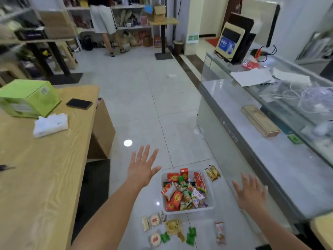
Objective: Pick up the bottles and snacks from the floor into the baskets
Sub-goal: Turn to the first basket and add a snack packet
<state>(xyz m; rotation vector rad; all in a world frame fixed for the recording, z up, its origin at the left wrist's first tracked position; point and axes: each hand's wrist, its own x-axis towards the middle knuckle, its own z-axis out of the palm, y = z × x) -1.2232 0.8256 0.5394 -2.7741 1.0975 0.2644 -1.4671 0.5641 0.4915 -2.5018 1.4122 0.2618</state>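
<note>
A white basket (211, 193) stands on the tiled floor, filled with several colourful snack packets (182, 193). Loose snacks lie around it: a brown-yellow packet (213, 172) at its far right corner, round wrapped cakes (155, 220), a yellow packet (173, 226), small green packets (191, 236) and a pink packet (220, 232) near me. My left hand (142, 168) hovers left of the basket, palm down, fingers spread, empty. To the basket's right my right hand (251, 193) is also spread and empty. No bottles show.
A wooden table (45, 168) on my left holds a green box (28, 97), a phone (79, 103) and a tissue pack (50, 124). A glass counter (270, 141) runs along the right. A person (106, 24) stands at shelves far back.
</note>
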